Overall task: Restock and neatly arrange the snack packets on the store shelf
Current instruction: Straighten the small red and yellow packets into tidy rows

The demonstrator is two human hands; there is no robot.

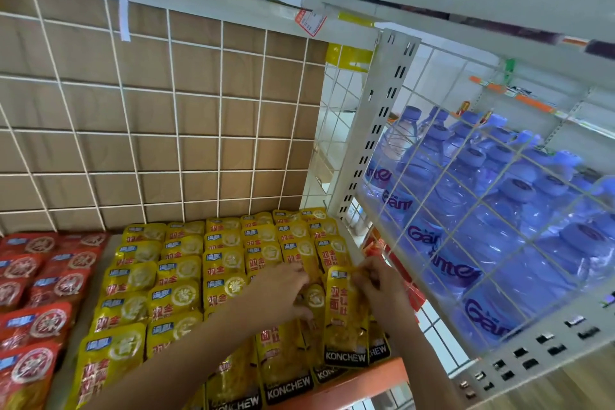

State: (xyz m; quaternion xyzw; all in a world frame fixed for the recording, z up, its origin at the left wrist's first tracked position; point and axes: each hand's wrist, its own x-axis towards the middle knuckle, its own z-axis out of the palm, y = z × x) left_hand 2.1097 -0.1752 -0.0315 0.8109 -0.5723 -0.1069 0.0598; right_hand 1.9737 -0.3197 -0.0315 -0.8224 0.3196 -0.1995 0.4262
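The shelf [362, 379] carries rows of yellow snack packets [179, 276] in the middle and red packets [43, 280] at the left. At the near right, the right hand [379, 289] pinches the top edge of one yellow packet [344, 319]; the left hand [286, 289] grips the neighbouring packet [314, 298] beside it.

"KONCHEW" runs in white along the black bottom bands of the near yellow packets [346, 326]. The labels on the water bottles [422, 236] to the right partly read "Gan".
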